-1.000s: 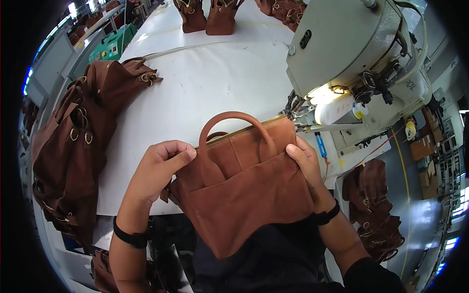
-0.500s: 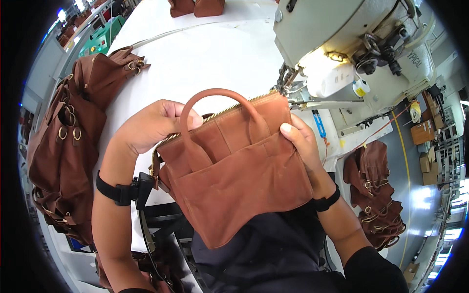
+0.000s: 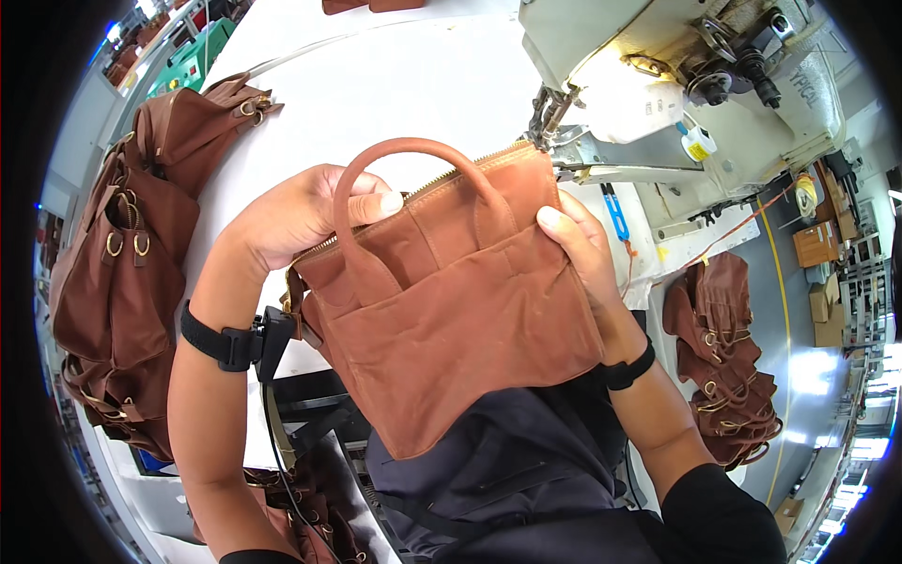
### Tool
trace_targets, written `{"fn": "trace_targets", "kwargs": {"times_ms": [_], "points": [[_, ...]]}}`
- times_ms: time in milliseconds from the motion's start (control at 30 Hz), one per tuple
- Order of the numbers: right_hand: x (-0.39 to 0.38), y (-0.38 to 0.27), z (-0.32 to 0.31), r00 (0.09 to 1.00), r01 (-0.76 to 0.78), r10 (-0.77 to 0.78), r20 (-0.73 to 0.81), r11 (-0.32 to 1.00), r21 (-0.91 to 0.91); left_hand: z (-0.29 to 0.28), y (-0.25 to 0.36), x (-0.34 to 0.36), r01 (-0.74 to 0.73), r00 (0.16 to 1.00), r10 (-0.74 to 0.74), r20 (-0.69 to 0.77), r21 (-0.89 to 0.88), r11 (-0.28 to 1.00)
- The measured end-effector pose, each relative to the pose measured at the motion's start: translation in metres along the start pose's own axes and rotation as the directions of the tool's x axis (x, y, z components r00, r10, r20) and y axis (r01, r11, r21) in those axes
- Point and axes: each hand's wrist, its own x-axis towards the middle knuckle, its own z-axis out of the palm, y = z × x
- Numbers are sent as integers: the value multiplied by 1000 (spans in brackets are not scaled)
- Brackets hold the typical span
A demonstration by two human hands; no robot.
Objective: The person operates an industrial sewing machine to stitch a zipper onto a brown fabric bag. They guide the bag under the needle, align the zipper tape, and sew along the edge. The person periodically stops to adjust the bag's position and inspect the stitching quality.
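A brown leather handbag (image 3: 460, 320) hangs between my hands, with one rolled handle arched up and a brass zipper along its top edge. My left hand (image 3: 324, 211) grips that top edge beside the zipper, its thumb showing through the handle loop. At the bag's right side my right hand (image 3: 581, 246) holds the upper corner, thumb on the front and fingers behind. The bag's upper right corner lies close by the needle area of a sewing machine (image 3: 601, 94); whether they touch I cannot tell. A front pocket seam crosses the bag below the handle.
Brown leather bags (image 3: 122, 273) are heaped on the left of the white table (image 3: 395, 85). More bags (image 3: 719, 357) hang at the right. Blue thread snips (image 3: 616, 214) lie beside the machine. Cardboard boxes (image 3: 816, 246) stand beyond the floor's yellow line.
The bag and both hands sit slightly higher in the picture. My left thumb has moved a little right along the zipper edge. The view has shifted slightly.
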Motion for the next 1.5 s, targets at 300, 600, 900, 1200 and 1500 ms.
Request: {"fn": "trace_targets", "kwargs": {"times_ms": [300,600,900,1200,1500], "points": [[-2,-2,4,1000,-11,11,4,999,52,-11,-12,5,61,993,-47,106,-127,990],[-1,2,0,1000,2,-3,14,999,52,-17,-20,2,159,974,-115,194,-229,960],[-1,0,6,1000,1,-1,-2,998,58,-11,-10,-2,164,977,-149,150,-97,982],[0,3,3,1000,6,-6,-11,999,47,12,4,-7,147,987,-147,67,6,989],[-1,0,4,1000,0,0,6,999,38,11,2,-20,-112,983,135,-121,180,977]]}}
